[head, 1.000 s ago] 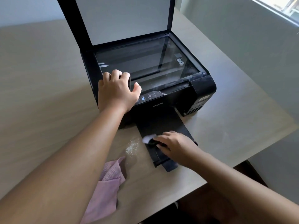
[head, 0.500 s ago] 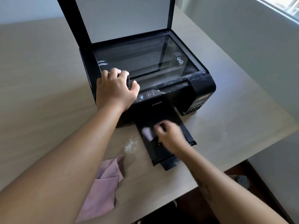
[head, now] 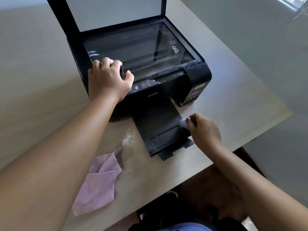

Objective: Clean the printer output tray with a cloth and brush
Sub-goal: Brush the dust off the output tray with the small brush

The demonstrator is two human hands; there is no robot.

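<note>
A: Which step is this?
B: Brushing, I'd say. The right hand (head: pixel 205 130) has its fingers (head: pixel 193 120) closed around the brush (head: pixel 184 122), whose pale bristles touch the tray (head: pixel 158 127) at its right edge.
A: And the left hand (head: pixel 107 80)?
B: Curled over the printer (head: pixel 198 75) just behind the tray, bracing it.
A: Next?
B: Probably sweep leftward, toward the dust (head: pixel 128 139) left of the tray. The cloth (head: pixel 98 180) lies beyond it on the tabletop (head: pixel 233 100).

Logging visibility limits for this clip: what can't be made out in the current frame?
- Brush: head view, motion-blurred, mostly hidden inside the right hand.
- Output tray: near-right corner covered by that hand.
- Printer lid: cut off by the top edge.
- Panel icons: too small.
- Cloth: partly behind the left forearm.
</note>
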